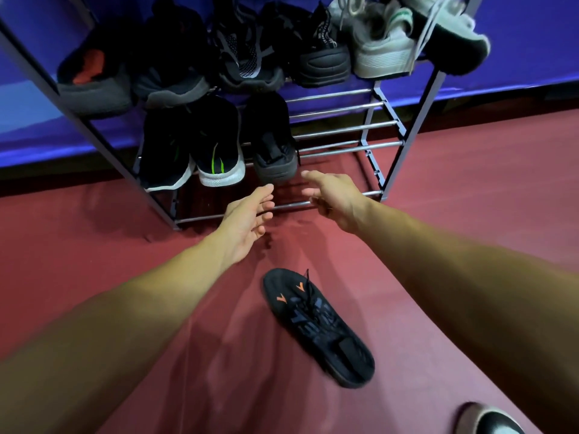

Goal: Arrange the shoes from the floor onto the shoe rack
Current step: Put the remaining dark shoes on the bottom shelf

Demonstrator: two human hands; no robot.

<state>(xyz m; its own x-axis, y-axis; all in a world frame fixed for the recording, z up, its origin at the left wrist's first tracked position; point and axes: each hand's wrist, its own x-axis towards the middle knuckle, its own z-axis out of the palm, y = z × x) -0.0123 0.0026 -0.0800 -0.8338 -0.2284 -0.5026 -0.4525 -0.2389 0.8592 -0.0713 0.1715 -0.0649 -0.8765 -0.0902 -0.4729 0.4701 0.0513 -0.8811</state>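
A black shoe with orange marks (318, 327) lies on the red floor between my forearms, toe pointing away from me. A metal shoe rack (341, 126) stands ahead. On its lower shelf sit a black shoe (273, 142) and a black pair with white soles and green stripes (216, 151). My left hand (247, 220) and my right hand (332, 195) hover just in front of the black shoe on the shelf, both with relaxed fingers and holding nothing.
The upper shelf carries several dark shoes (244, 48) and a pale grey pair (391, 42). The right part of the lower shelf shows bare bars. A blue cloth (517, 57) hangs behind the rack. Another shoe tip (492, 421) peeks in at bottom right.
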